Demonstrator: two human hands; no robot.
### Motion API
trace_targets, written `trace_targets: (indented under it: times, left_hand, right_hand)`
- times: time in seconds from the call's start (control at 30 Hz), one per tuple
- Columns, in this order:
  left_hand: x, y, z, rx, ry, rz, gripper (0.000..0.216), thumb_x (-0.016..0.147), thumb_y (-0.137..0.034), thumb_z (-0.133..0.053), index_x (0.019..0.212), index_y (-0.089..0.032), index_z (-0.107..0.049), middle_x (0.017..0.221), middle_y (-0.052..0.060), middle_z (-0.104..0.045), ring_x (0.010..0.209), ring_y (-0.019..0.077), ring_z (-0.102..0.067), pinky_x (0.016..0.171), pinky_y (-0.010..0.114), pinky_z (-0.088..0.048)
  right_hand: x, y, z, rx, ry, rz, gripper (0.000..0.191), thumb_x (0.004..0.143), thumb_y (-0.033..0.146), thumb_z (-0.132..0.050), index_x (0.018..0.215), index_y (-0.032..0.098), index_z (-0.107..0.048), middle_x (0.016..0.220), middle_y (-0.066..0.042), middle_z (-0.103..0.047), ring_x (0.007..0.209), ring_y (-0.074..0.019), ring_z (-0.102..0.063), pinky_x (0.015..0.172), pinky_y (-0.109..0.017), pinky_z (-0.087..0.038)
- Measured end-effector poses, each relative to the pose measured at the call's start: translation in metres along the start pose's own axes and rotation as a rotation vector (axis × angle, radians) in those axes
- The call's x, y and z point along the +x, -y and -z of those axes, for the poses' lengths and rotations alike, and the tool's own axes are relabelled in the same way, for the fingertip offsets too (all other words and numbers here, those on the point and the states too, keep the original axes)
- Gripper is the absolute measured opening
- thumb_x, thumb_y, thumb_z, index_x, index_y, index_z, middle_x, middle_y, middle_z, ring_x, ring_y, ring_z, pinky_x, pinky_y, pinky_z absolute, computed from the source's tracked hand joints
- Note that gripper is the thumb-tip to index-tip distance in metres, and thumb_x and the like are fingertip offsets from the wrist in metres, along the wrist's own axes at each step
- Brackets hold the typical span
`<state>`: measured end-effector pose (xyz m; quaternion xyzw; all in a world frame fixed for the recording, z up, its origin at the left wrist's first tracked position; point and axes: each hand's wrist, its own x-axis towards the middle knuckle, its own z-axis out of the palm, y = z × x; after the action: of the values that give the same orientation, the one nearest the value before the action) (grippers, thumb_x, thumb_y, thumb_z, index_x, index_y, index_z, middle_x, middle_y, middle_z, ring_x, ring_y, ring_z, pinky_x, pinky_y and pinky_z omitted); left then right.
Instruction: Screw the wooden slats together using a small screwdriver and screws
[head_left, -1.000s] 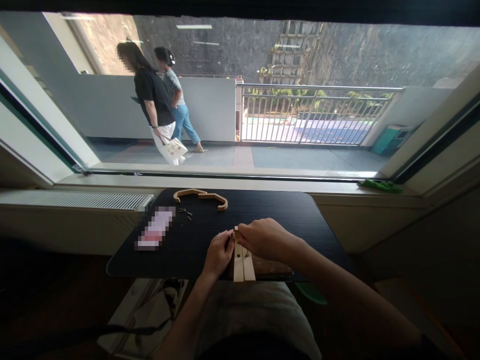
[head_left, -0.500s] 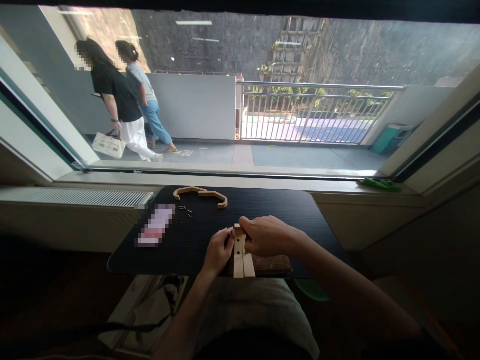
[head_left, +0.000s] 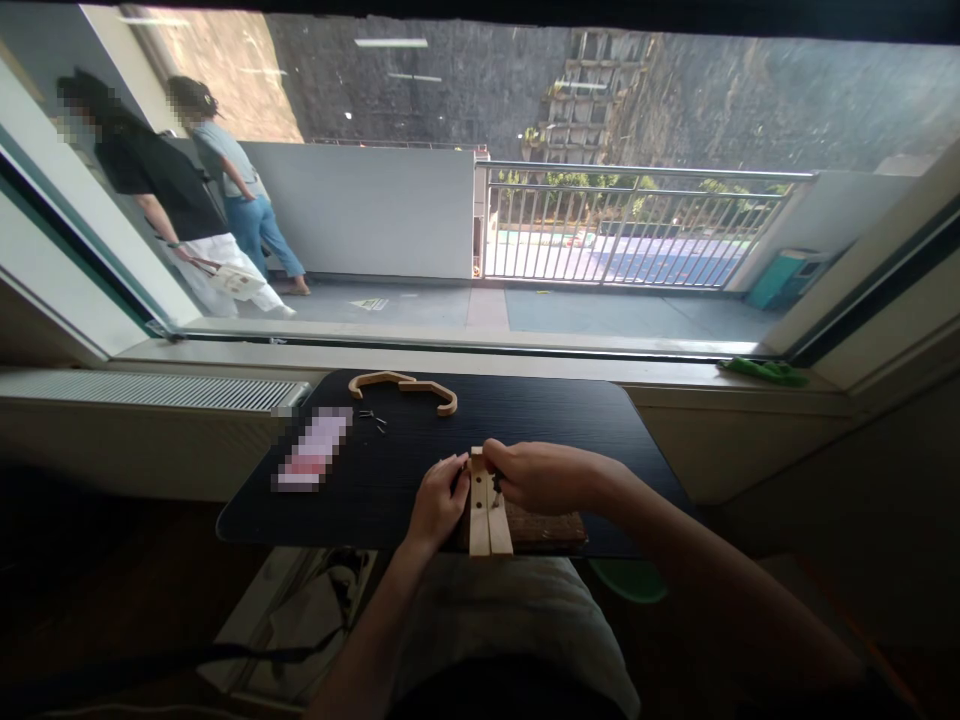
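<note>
Your two bare hands are close together in front of you, the left slightly lower. Your left forearm (head_left: 367,625) rises steeply from the bottom edge, angling inward to the left hand (head_left: 437,505), whose back shows and whose fingers point forward, with a dark gap beside the thumb. Your right forearm (head_left: 712,560) slants in from the lower right. The right wrist (head_left: 609,482) bends so the right hand (head_left: 546,478) points leftward, knuckles up, fingers curled under; their tips are largely hidden.
</note>
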<state>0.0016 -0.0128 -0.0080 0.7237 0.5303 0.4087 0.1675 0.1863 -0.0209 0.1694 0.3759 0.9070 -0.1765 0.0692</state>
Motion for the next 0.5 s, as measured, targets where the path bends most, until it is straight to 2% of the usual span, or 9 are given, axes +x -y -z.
trace_targets:
  times: [0.27, 0.5]
  left_hand:
    - [-0.0002, 0.0020, -0.0003, 0.003, 0.008, 0.008, 0.030, 0.089, -0.022, -0.048, 0.111, -0.021, -0.067, 0.116, 0.008, -0.071, 0.114, 0.0256, -0.063, 0.106, 0.047, -0.046]
    - [-0.0007, 0.0020, 0.0005, -0.016, 0.038, 0.035, 0.035, 0.086, -0.015, -0.047, 0.115, -0.020, -0.067, 0.120, 0.008, -0.070, 0.118, 0.0249, -0.061, 0.109, 0.047, -0.044]
  right_hand:
    - [-0.0014, 0.0010, -0.0008, 0.014, 0.003, -0.002, 0.017, 0.090, 0.022, -0.040, 0.105, 0.016, -0.047, 0.083, -0.008, -0.067, 0.063, -0.0164, -0.054, 0.049, -0.027, -0.027]
    - [0.0000, 0.0019, 0.0012, 0.001, 0.000, -0.054, 0.020, 0.093, 0.029, -0.038, 0.103, 0.015, -0.048, 0.082, -0.008, -0.067, 0.060, -0.0155, -0.053, 0.049, -0.027, -0.027]
